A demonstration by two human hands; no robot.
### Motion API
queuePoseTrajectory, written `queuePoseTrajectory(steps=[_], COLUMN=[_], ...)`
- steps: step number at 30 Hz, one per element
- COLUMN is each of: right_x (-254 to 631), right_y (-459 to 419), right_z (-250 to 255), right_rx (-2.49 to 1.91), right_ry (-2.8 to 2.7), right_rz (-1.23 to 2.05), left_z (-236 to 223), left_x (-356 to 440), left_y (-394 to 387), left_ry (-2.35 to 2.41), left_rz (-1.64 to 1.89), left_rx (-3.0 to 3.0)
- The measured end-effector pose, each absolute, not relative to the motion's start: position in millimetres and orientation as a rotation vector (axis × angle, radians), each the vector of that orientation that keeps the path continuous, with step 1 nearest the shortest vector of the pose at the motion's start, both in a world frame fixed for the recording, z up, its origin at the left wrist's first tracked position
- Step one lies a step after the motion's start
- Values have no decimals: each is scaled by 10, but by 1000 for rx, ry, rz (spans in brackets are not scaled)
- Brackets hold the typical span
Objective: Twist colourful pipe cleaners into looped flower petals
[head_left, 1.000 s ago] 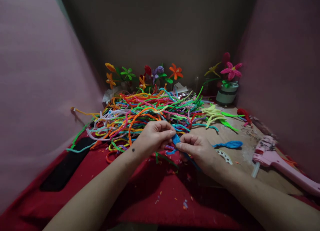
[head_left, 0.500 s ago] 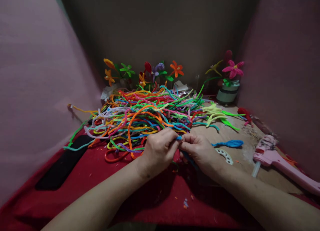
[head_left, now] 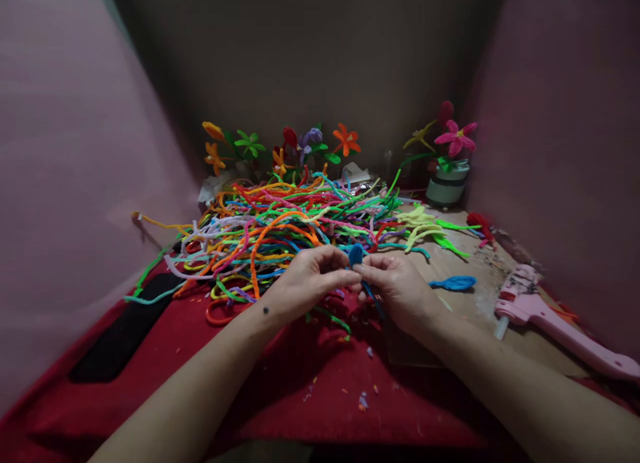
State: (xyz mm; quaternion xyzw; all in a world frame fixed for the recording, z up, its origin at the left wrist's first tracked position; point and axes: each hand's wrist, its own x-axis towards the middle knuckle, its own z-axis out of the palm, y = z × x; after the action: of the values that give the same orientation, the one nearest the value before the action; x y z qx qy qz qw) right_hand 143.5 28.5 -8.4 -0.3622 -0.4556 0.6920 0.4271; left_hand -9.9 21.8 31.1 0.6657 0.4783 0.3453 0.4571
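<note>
Between my two hands stands a blue pipe cleaner petal [head_left: 356,254], its loop upright and its stem trailing down below the fingers. My right hand [head_left: 400,286] pinches it at the base of the loop with thumb and fingertips. From the other side, my left hand [head_left: 305,276] has its fingers curled against the loop and its thumb stretched across to the right fingertips. On the cardboard to the right lies a second blue pipe cleaner petal [head_left: 457,283]. Just behind the hands is a big heap of coloured pipe cleaners [head_left: 280,229].
A pink glue gun [head_left: 545,316] rests on the cardboard [head_left: 480,329] at right. Pipe cleaner flowers [head_left: 347,139] and a pale green jar [head_left: 447,186] stand at the back. A black flat object [head_left: 120,336] lies at left on the red cloth [head_left: 280,409].
My left hand has loosened its tight pinch and straightened its thumb. The blue loop now shows upright above the fingertips. The view has shifted slightly.
</note>
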Motion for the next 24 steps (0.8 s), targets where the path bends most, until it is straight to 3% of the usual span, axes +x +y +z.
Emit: queuePoseTrajectory(steps=[8, 16, 19, 24], right_x=[1439, 1424, 1410, 1389], right_y=[282, 273, 274, 269], right_z=[-24, -55, -88, -130], right_rx=[-741, -912, -953, -942], right_ry=[-1049, -1188, -1177, -1170], right_rz=[1802, 1657, 1606, 1555], left_z=[257, 286, 225, 86], left_x=[-163, -180, -164, -95], left_y=[212, 213, 178, 62], left_ry=[1235, 1308, 1386, 1379], left_rz=[780, 728, 772, 1016], left_rx=[1503, 1551, 1827, 2784])
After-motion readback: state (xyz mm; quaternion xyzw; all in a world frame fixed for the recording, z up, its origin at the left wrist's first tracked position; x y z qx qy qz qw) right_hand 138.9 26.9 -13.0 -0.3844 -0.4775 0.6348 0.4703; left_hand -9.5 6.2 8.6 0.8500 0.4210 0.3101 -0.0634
